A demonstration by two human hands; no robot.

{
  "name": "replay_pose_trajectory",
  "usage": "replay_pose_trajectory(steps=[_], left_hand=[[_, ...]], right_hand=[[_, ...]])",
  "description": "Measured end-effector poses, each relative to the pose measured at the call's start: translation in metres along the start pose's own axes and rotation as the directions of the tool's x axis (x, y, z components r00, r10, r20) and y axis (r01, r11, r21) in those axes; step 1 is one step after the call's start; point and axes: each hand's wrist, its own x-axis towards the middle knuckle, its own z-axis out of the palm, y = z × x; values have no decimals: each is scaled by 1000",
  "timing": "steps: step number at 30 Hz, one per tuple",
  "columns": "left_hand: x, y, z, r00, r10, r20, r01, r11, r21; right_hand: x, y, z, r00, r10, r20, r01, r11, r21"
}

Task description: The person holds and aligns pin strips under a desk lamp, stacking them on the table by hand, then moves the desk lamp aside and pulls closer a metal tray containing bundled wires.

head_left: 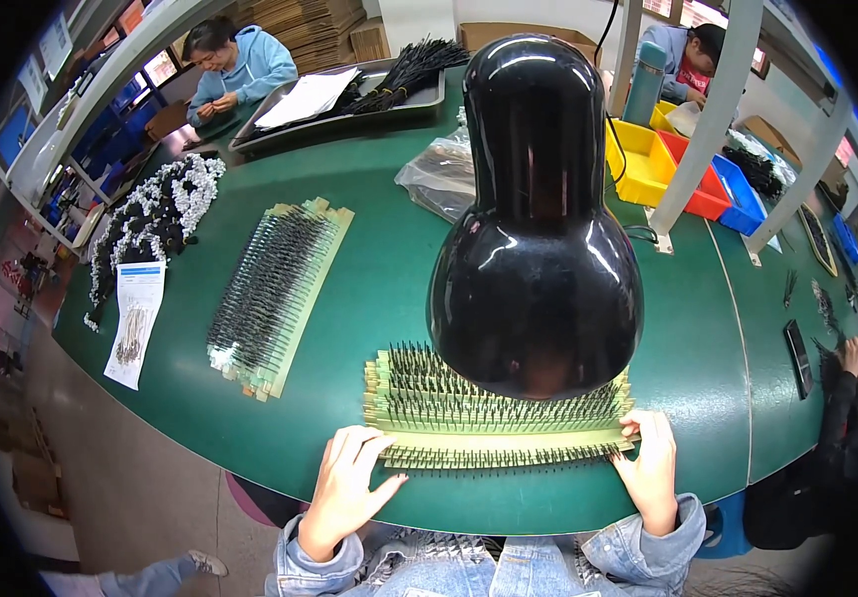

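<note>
Layered pale-green strips (509, 439), black-spiked

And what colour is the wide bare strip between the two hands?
The strip is pale yellow-green; the head view shows it best.

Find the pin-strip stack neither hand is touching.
Head view, left of centre: the pin-strip stack lies on the green table, right of the white sheet, beyond the left hand.

The black hood (538, 269) is smooth and glossy, the green bench (379, 298) smooth with a soft sheen. The pale-green strips (509, 441) look matt, roughened by bristling pins (429, 370); the tray (349, 122) looks metal, the bag (441, 179) crinkled plastic.
</note>
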Motion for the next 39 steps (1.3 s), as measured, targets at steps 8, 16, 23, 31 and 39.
replay_pose_trajectory(steps=[8,16,23,31,39], left_hand=[[0,-8,5,999,-9,-34,9,1000,10],[3,-14,-11,984,-65,165,81,992,-93],[19,-12,-45,916,-177,359,398,506,-765],[58,-10,-33,957,-254,138,208,276,-938],[58,-20,-10,859,-511,-29,-24,16,-1000]], right_hand=[[0,-1,-11,983,-133,125,133,991,2],[2,6,-14,957,-167,235,144,983,115],[14,5,-30,893,168,418,-371,802,469],[43,-5,-27,943,154,295,-324,624,711],[59,-11,-6,905,386,178,-287,246,926]])
